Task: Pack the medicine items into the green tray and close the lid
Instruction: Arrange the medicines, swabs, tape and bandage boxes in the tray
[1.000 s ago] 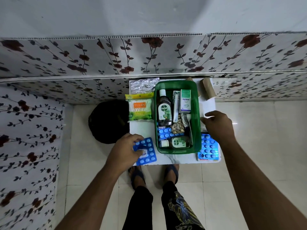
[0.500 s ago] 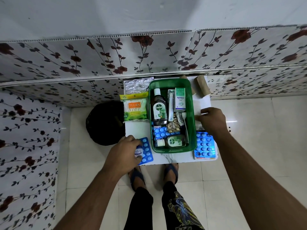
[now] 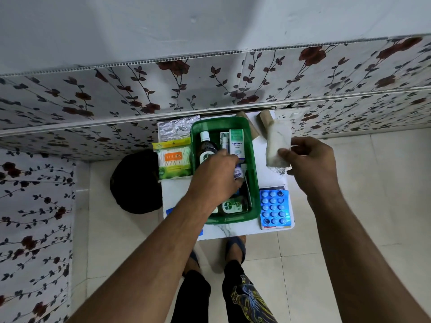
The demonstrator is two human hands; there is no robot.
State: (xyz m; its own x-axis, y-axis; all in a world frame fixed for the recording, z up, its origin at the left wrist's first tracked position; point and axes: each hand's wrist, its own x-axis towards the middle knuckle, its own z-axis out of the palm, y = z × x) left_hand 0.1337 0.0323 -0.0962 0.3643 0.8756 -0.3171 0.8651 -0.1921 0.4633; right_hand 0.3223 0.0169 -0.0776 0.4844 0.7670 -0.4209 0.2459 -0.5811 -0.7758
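The green tray (image 3: 255,183) stands on a small white table (image 3: 221,230). Inside it are a tall Dettol bottle (image 3: 205,145), an Optibex box (image 3: 236,142) and a small Dettol bottle (image 3: 231,206). My left hand (image 3: 215,180) is over the middle of the tray, its fingers closed on a small white item (image 3: 238,172). My right hand (image 3: 311,164) is to the right of the tray, above the table, pinching a white gauze pack (image 3: 277,145). A blue blister strip (image 3: 275,207) lies right of the tray. Another blue strip (image 3: 171,210) is mostly hidden under my left forearm.
A Tulips cotton-bud pack (image 3: 173,159) and a silver foil pack (image 3: 177,129) lie left of the tray. Brown rolls (image 3: 264,117) sit at the table's back edge by the flowered wall. A black round object (image 3: 135,180) is on the floor at left. My sandalled feet (image 3: 235,247) are below the table.
My left hand took the small white item off the blue strip and moved over the tray. My right hand lifted the gauze pack from the table's right side.
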